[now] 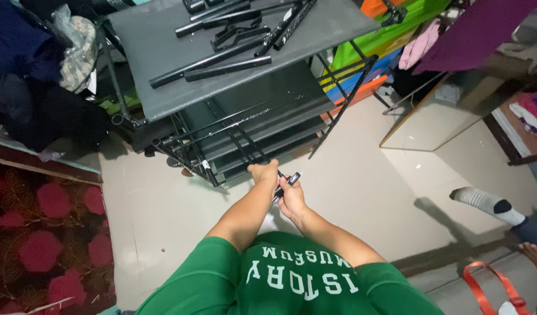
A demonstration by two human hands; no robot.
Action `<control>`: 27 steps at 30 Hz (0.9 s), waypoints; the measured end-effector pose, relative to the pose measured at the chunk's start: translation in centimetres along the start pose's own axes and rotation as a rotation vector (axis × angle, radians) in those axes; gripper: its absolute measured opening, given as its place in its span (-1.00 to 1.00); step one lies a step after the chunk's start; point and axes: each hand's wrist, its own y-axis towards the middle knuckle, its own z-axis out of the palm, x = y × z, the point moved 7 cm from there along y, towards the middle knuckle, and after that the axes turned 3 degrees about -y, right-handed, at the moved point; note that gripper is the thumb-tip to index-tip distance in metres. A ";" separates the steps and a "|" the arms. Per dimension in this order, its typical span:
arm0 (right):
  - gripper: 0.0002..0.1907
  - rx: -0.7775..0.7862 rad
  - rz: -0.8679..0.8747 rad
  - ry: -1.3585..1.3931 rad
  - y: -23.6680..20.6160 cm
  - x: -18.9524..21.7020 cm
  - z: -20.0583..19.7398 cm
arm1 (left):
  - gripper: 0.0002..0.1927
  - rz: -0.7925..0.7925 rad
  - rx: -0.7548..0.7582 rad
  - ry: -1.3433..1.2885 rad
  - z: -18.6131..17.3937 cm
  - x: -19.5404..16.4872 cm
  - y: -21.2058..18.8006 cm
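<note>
Both hands out front over the pale floor point(350, 192). The left hand point(263, 173) is clamped on the end of a black rod point(239, 143) running up into the dark metal shelf rack point(251, 111), fingers wrapped tight. The right hand point(290, 200) sits just beside it, fingers closed round a short black tube point(287, 184) whose tip pokes out toward the rack. On the rack's grey top shelf point(163, 35) lie loose black bars point(210, 65) and brackets, some crossing each other. Behind the rack, bright green, blue and orange boxes point(373, 49) are stacked; what is in them cannot be seen. A red patterned rug point(44, 233) at left, another person's socked foot point(487, 204) at right.
</note>
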 end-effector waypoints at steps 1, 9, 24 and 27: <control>-0.93 -0.017 0.012 0.002 -0.1 -0.3 -0.3 | -0.30 0.012 -0.001 -0.027 -0.1 0.0 -0.1; -0.95 -0.281 0.219 0.057 -0.2 -1.3 -3.1 | -0.24 -0.060 0.040 -0.133 -0.3 0.8 1.3; -0.71 -0.211 0.210 0.006 -0.1 -1.5 -4.3 | -0.55 -0.202 0.192 -0.336 1.1 2.9 1.1; -0.70 -0.172 0.237 0.029 0.5 -0.8 -4.1 | -0.63 -0.178 0.173 -0.398 1.7 3.0 1.3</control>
